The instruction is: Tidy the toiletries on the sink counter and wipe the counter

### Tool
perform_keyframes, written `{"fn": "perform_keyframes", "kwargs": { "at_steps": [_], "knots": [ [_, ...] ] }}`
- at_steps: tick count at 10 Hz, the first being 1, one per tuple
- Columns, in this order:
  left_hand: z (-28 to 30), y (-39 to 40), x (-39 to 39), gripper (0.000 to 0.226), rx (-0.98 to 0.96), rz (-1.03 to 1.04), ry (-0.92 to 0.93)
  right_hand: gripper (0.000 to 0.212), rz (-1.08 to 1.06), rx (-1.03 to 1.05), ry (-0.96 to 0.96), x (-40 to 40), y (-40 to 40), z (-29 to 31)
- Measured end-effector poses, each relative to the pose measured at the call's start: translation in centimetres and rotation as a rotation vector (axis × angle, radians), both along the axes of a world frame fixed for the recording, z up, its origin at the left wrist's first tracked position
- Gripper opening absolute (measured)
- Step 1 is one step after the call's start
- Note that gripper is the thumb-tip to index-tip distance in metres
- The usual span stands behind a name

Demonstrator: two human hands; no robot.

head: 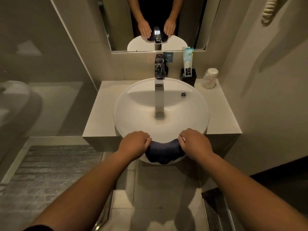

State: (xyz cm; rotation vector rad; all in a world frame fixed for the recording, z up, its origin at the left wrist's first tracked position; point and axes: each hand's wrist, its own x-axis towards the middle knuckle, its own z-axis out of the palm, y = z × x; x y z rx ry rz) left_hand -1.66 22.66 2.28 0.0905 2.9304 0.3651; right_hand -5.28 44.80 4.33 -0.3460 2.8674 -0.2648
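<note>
While the pale table carries the round white basin across most of its width, the dark cloth lies draped over the basin's near rim, hanging down its outer front. Its long axis runs left to right along the rim, one end under each hand. The left hand and the right hand are both curled closed, fingers pinching the cloth's ends so the middle sags between them (the fingertips themselves are mostly hidden). The tap stands upright behind the basin, its spout pointing toward the person. At the back right sit a black holder and, beside it, wrapped paper cups.
</note>
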Motion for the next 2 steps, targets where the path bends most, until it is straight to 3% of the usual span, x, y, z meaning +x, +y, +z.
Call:
{"fn": "perform_keyframes", "kwargs": {
  "at_steps": [1,2],
  "knots": [
    [1.8,0.6,1.9,0.03,-0.029,-0.022,0.049,0.034,0.023,0.166,-0.232,0.4,-1.0,2.0],
    [5.1,0.4,1.0,0.035,-0.053,-0.01,-0.072,0.029,0.132,0.155,-0.231,0.3,-1.1,4.2]
  ]
}}
